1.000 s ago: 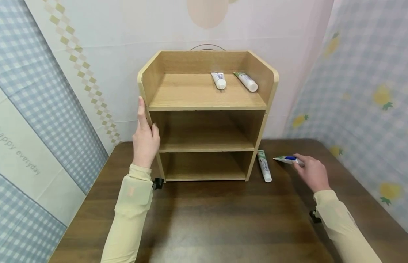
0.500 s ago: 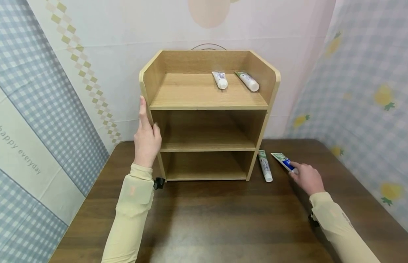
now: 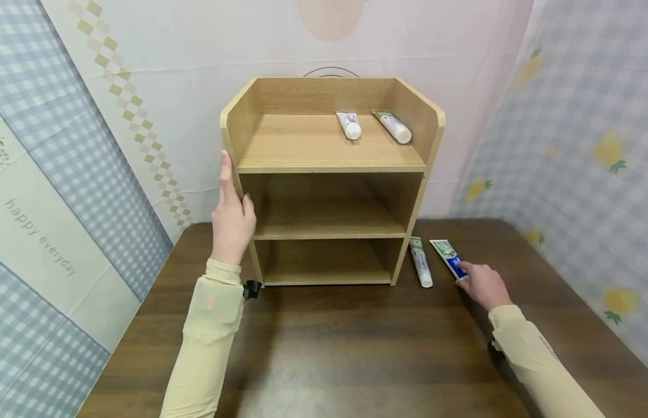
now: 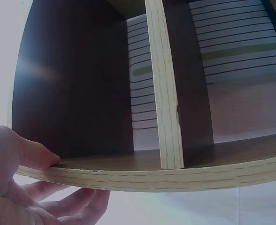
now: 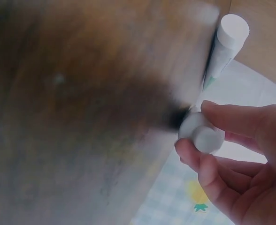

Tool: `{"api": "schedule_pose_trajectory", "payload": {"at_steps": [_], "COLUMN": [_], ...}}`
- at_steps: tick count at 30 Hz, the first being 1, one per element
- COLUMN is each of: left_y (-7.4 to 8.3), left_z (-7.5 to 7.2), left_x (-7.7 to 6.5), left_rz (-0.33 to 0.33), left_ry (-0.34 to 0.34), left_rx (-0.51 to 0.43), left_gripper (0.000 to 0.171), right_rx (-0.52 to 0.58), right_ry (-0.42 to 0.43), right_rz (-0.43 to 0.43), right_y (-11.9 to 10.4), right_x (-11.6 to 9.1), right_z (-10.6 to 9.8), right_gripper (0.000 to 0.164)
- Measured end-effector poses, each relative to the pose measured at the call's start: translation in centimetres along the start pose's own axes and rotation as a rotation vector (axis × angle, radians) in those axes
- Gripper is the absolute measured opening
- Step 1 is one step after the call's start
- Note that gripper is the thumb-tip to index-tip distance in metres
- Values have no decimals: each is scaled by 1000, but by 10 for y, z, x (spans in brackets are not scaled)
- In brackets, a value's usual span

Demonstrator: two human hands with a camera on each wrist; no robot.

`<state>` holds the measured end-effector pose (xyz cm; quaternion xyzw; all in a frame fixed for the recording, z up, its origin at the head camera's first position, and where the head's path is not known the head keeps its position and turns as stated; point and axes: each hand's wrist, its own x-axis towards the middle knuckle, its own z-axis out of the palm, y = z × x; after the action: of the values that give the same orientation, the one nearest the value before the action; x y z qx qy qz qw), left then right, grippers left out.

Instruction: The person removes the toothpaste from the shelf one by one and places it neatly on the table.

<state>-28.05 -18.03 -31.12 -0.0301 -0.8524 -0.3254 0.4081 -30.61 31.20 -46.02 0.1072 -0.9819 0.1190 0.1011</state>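
My left hand point(image 3: 232, 223) grips the left side panel of a small wooden shelf unit point(image 3: 324, 169). In the left wrist view the thumb point(image 4: 42, 157) is on the panel's inner face and the other fingers curl round the outside. On the right, my right hand point(image 3: 484, 285) pinches a green, blue and white toothpaste tube point(image 3: 444, 253) near its cap end, close over the table. Seen from the right wrist, its white cap point(image 5: 208, 138) sits between thumb and fingers. A second toothpaste tube point(image 3: 420, 264), green and white, lies between that tube and the shelf unit.
Two white tubes lie on the top shelf, one near the middle point(image 3: 350, 126) and one by the right wall point(image 3: 394, 128). The unit stands on a dark wooden table point(image 3: 324, 337). Patterned cloth point(image 3: 579, 157) hangs behind and at both sides.
The tube in my right hand has turned from nearly sideways to slanting away from me, its printed face now upward. The right hand has shifted slightly left and nearer. My left hand keeps its grip.
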Motion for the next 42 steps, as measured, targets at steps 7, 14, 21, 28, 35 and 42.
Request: {"api": "schedule_pose_trajectory", "payload": {"at_steps": [7, 14, 21, 28, 35, 42], "left_y": [2, 3, 3, 2, 0, 1], "left_z": [0, 0, -2, 0, 0, -1], "left_x": [3, 5, 1, 1, -1, -1], "left_rz": [14, 21, 8, 21, 11, 5], "left_ry": [-3, -18, -17, -16, -8, -8], "left_rx": [-1, 2, 0, 0, -4, -3], "left_gripper": [80, 80, 81, 81, 82, 82], "right_rx": [0, -24, -29, -54, -50, -4], "right_ry": [-42, -119, -79, -29, 17, 58], "right_rz": [17, 36, -7, -61, -122, -258], "right_y": [0, 0, -23, -49, -69, -107], "right_x": [1, 6, 10, 9, -1, -12], "right_z": [-1, -11, -36, -64, -88, -116], "right_gripper": [43, 40, 23, 29, 37, 32]}}
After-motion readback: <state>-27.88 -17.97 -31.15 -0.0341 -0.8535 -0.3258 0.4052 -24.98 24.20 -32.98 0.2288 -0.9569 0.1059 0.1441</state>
